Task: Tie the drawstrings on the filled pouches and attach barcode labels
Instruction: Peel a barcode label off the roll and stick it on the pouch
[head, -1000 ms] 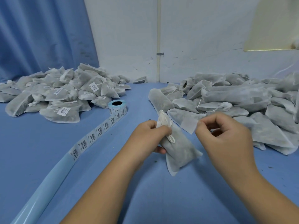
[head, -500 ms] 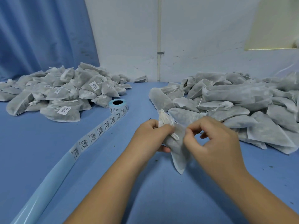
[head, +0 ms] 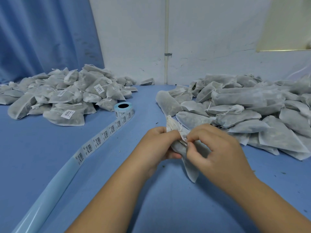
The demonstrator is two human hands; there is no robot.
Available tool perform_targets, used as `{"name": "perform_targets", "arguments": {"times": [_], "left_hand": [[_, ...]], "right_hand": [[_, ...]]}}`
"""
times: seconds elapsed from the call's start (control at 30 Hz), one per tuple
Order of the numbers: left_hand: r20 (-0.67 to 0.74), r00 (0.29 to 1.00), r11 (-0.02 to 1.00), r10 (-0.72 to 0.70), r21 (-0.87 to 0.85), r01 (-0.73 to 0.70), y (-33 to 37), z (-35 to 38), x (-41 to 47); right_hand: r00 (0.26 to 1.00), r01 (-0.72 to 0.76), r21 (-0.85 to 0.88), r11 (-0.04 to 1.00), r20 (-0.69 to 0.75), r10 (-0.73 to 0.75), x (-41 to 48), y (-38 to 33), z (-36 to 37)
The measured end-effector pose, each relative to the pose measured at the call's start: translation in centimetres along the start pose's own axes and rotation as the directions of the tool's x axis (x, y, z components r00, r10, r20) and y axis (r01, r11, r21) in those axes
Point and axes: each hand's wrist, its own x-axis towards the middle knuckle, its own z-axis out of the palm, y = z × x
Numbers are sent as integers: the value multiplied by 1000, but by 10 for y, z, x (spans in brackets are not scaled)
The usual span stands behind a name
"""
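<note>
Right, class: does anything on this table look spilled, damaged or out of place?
Only small things: dark crumbs lie scattered on the table near the right pile, likely spilled filling. Nothing looks damaged.

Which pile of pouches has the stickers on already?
The left pile, beside the label roll: white barcode labels show on its pouches. The right pile shows none.

Light is even and diffuse, probably from overhead; soft shadows spread on the table [head: 168, 207] near 6 o'clock; the pale panel [head: 286, 22] at 2 o'clock looks washed out; wide-angle stretch bends edges at 3 and 9 o'clock; the right hand [head: 218, 148] is slightly blurred.
</note>
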Motion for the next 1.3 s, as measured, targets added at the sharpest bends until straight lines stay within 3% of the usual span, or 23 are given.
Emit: {"name": "perform_targets", "arguments": {"times": [0.37,0.67,0.83,0.97,1.13,1.2,1.3], "left_hand": [[95,990,973,-103,-195,120,4,-1,-2],[50,998,983,-39,-176,48,2,-1,-3],[44,999,974,-1,-226,11,2,-3,-2],[39,998,984,53,-174,-46,-1,-3,-2],[25,984,983,174,63,-175,-7,-2,-4],[49,980,980,195,30,-196,-7,0,-5],[82,972,975,222,-18,-221,-5,1,-7]], "right_hand": [[996,-33,72,997,84,27,1,4,-8],[973,53,-10,999,224,-50,1,2,-12],[971,58,16,998,230,-60,0,4,-12],[972,-190,254,948,184,146,1,4,-10],[877,-481,371,794,212,432,3,7,-6],[815,-580,435,689,304,494,4,11,-7],[734,-679,505,533,489,472,6,13,-13]]}}
